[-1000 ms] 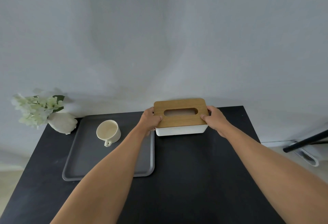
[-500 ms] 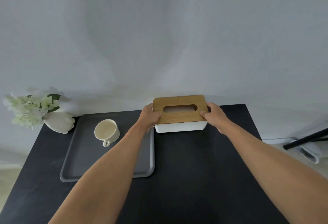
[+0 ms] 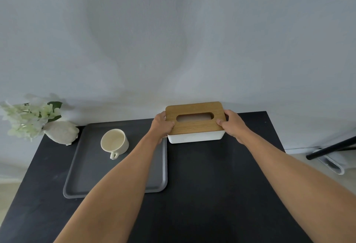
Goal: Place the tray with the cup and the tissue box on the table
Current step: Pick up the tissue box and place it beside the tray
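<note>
The left hand (image 3: 161, 127) clasps the left end of the tissue box (image 3: 195, 122), its thumb lying over the edge of the wooden lid and the other fingers hidden round the side. The right hand (image 3: 232, 125) grips the opposite end the same way, thumb on the lid, so the box is held between both palms. The box has a light brown wooden top with a long rounded slot in the middle and a white body below; whether its base rests on the counter (image 3: 212, 185) or hangs just above it cannot be told. It sits at the far edge of the dark counter, close to the pale wall (image 3: 173, 40). Just beside the box, to its left, lies the grey tray (image 3: 86, 181), flat on the counter, its right rim passing under the left wrist. On the tray's far half stands the cream cup (image 3: 114, 143), upright, with its handle turned toward the person. Beyond the tray's far left corner, a white vase (image 3: 60, 132) holds pale flowers (image 3: 27, 119) with green leaves.
</note>
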